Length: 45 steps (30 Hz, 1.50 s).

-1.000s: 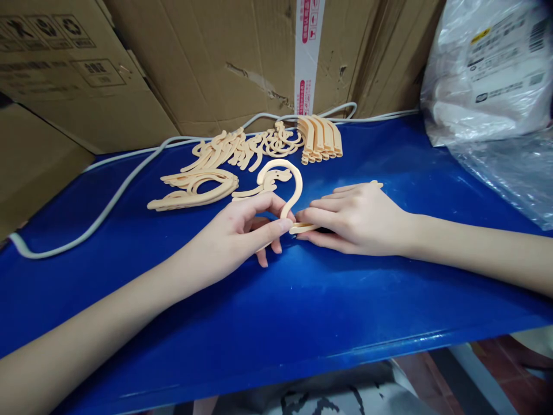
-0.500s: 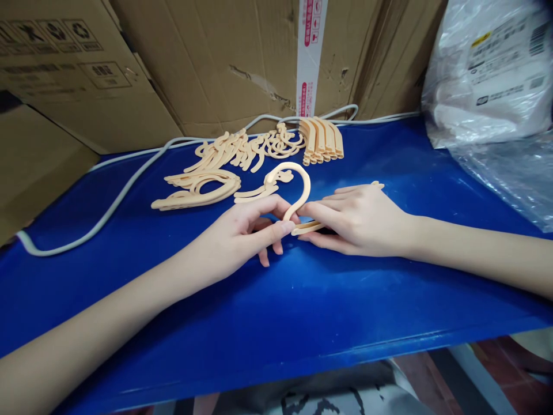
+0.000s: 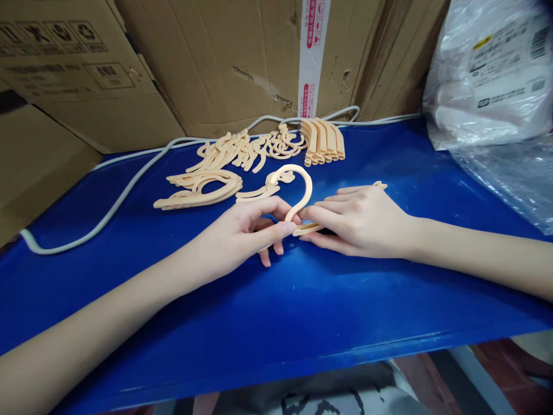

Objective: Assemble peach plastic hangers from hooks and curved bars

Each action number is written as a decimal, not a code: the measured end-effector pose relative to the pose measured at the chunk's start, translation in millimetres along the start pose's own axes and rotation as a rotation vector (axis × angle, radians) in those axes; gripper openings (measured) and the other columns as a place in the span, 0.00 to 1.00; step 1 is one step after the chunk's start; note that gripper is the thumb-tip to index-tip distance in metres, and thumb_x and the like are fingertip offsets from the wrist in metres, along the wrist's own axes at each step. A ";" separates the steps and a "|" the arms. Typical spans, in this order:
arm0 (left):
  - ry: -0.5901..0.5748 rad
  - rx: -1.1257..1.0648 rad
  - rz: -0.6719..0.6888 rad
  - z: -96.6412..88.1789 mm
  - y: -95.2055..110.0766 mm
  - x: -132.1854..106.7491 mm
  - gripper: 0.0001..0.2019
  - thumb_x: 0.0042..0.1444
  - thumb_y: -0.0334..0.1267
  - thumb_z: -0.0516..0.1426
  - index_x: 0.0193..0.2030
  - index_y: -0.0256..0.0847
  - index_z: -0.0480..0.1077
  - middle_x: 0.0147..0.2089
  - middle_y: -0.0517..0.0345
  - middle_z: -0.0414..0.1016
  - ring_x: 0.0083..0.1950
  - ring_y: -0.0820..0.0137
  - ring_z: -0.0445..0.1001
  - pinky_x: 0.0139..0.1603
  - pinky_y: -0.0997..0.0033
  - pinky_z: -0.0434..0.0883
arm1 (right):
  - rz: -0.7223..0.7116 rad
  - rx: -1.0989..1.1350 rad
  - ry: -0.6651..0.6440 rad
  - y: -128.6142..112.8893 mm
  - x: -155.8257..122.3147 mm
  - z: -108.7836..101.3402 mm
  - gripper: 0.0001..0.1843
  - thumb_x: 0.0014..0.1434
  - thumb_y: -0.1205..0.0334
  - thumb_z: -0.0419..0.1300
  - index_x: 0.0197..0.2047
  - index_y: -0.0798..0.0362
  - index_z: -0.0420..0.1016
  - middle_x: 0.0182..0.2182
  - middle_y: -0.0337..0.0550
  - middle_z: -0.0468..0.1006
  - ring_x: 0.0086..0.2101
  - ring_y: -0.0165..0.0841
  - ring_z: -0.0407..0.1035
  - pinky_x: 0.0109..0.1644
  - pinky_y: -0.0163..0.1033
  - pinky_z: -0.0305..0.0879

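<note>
Between thumb and fingers, my left hand [image 3: 254, 227] pinches the lower end of a cream plastic hanger hook [image 3: 307, 187], whose curve stands up above the fingertips. My right hand [image 3: 354, 222] is closed over a cream hanger arm [image 3: 309, 229], palm down. The near end of that arm pokes out toward my left fingertips, beside the hook's base. A small cream tip [image 3: 380, 185] shows past my right knuckles. Whether hook and arm are joined is hidden by my fingers.
Behind my hands lie a pile of small curved pieces [image 3: 224, 151], a stack of hanger arms [image 3: 326, 140] and some flat hangers [image 3: 199, 199]. A grey cable [image 3: 125, 202] runs along the blue table [image 3: 276, 328]. Cardboard boxes [image 3: 216, 63] and a plastic-wrapped package [image 3: 488, 75] stand behind.
Both hands keep nearly the same hold and place. A thin cream edge now shows below my left fingers. The whole view has shifted very slightly.
</note>
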<state>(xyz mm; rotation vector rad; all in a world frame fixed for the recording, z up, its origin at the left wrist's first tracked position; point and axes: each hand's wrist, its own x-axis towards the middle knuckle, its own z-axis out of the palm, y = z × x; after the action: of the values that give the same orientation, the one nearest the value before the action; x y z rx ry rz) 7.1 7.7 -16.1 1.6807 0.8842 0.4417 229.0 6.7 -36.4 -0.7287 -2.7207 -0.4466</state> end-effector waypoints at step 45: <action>0.001 -0.023 0.015 0.2 -1.5 1.7 0.06 0.60 0.37 0.56 0.38 0.36 0.69 0.24 0.64 0.68 0.25 0.79 0.69 0.23 0.85 0.72 | -0.042 0.021 -0.017 2.6 -0.6 1.3 0.17 0.70 0.55 0.46 0.45 0.54 0.73 0.30 0.40 0.79 0.25 0.30 0.68 0.30 0.37 0.53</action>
<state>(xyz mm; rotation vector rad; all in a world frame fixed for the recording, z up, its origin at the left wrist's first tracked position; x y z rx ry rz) 7.9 8.9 -17.8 1.6668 0.8642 0.4611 230.6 9.1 -37.2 -0.6737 -2.7572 -0.4219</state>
